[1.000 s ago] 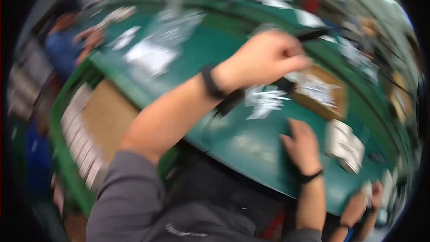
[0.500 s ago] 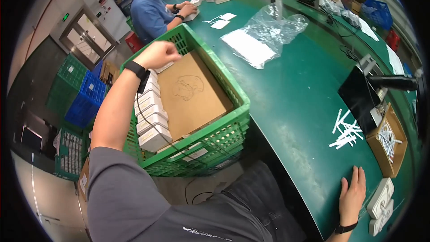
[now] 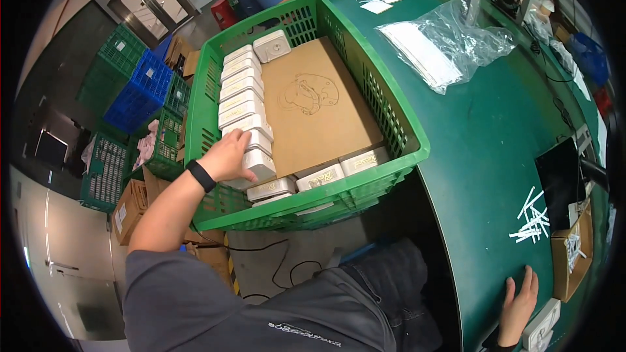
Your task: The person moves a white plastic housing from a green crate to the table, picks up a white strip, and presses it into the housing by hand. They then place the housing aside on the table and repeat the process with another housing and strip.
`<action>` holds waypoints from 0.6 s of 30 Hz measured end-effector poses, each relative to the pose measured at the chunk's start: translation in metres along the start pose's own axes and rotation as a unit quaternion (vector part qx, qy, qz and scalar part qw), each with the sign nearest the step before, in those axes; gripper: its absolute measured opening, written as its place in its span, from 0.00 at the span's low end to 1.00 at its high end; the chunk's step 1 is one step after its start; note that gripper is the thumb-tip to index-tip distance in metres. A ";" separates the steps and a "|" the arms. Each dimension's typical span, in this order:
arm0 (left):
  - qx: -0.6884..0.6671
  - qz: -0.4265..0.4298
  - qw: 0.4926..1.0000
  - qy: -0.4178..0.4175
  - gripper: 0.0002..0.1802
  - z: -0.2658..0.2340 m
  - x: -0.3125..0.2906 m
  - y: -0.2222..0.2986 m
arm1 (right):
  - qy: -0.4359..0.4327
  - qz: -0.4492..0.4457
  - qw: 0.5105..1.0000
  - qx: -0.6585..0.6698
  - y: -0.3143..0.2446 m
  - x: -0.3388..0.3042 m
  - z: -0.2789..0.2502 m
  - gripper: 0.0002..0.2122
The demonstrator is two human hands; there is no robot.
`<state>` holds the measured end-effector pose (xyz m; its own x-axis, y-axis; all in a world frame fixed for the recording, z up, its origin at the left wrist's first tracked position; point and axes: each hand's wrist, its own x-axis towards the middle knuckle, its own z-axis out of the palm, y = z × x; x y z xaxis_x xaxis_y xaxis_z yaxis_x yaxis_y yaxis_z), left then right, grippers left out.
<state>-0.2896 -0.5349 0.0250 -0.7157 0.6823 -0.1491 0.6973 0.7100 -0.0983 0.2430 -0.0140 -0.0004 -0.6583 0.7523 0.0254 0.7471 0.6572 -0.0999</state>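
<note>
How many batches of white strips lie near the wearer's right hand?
2: one loose pile on the green table, one batch inside the open cardboard box; the box wall may hide more.

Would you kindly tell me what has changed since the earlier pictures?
The left hand moved leftward from over the table into the green crate, where it touches the white box at the row's near end. The right hand still rests on the table.
</note>
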 end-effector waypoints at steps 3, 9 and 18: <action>0.017 -0.052 0.998 -0.023 0.61 0.015 -0.004 0.006 | 0.010 0.011 0.999 0.036 -0.005 0.000 -0.006 0.23; 0.076 -0.117 0.989 -0.054 0.53 0.023 0.001 0.015 | 0.040 -0.026 0.990 0.131 0.010 -0.022 -0.007 0.22; 0.079 -0.095 0.992 -0.038 0.36 0.047 0.005 0.004 | 0.089 -0.042 0.984 0.146 0.001 -0.036 -0.008 0.22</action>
<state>-0.2885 -0.5372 -0.0225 -0.8343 0.5187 -0.1868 0.5513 0.7846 -0.2837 0.2683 -0.0395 0.0064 -0.6712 0.7086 0.2175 0.6143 0.6960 -0.3718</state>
